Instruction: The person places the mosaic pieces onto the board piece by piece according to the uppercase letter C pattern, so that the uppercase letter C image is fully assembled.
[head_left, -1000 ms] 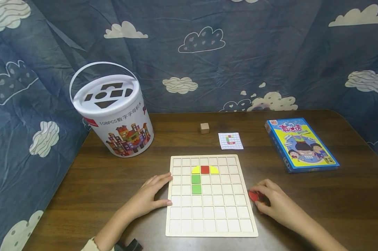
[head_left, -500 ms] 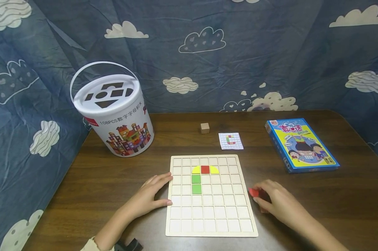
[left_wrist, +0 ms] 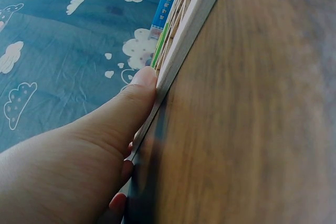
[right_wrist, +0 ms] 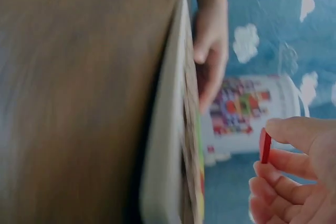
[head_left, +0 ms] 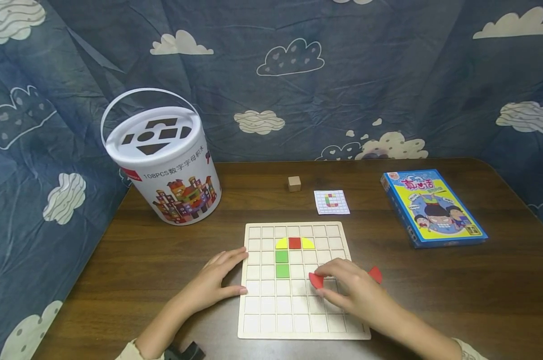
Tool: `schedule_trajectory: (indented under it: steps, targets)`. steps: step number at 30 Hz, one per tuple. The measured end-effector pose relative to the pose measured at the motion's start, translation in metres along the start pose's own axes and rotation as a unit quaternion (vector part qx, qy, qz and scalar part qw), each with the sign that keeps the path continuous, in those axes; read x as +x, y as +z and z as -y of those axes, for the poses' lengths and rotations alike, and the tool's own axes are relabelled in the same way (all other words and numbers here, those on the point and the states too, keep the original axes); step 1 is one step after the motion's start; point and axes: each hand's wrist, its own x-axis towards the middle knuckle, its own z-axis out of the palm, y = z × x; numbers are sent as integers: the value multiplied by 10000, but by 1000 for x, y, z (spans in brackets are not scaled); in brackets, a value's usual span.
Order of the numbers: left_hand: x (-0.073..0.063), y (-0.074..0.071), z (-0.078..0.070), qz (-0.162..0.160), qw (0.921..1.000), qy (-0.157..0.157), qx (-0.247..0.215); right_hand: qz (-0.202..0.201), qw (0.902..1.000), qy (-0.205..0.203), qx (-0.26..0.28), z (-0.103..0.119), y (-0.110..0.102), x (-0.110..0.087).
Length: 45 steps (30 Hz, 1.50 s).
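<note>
My right hand [head_left: 354,290] pinches a red quarter-circle tile [head_left: 316,280] between thumb and fingertips above the grid board [head_left: 303,335]. In the right wrist view that tile [right_wrist: 265,145] appears edge-on, apart from the board. My left hand [head_left: 214,280] rests on the table, its thumb and fingertips touching the board's left edge; the left wrist view shows the thumb [left_wrist: 144,77] at this edge. Two yellow quarter-circles flank a red square tile [head_left: 294,243] on the board, and two green square tiles [head_left: 282,264] lie below the left one. Another red piece [head_left: 376,274] shows behind my right hand, partly hidden.
Behind the board lie a small pattern card [head_left: 332,202] and a plain wooden cube [head_left: 294,184]. A white lidded bucket [head_left: 172,175] stands at the back left. On the right lies a blue and yellow box [head_left: 433,207].
My right hand has lifted the red quarter-circle from beside the board and moved left over the grid, uncovering another red piece. My left hand has stayed at the board's edge.
</note>
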Motion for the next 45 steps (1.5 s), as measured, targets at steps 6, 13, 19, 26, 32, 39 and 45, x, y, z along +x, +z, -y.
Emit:
schedule_trajectory:
  steps: [6, 13, 19, 26, 32, 39, 45]
  targets:
    - [0, 0, 0, 3, 10000, -9, -3, 371, 9990, -76, 227, 4, 26, 8]
    - [0, 0, -1, -14, 10000, -17, -11, 882, 9951, 339, 294, 4, 46, 14]
    - [0, 0, -1, -24, 10000, 9, -7, 931, 9952, 304, 64, 2, 54, 18]
    - [0, 0, 0, -68, 10000, 27, 17, 820, 9960, 345, -86, 3, 59, 21]
    - [0, 1, 0, -78, 10000, 24, 51, 823, 9955, 391, -247, 5, 60, 22]
    - [0, 1, 1, -103, 9999, 4, 48, 1784, 9833, 348, 41, 4, 43, 24]
    - [0, 1, 1, -76, 10000, -4, 58, 2180, 9749, 257, 366, 0, 16, 18]
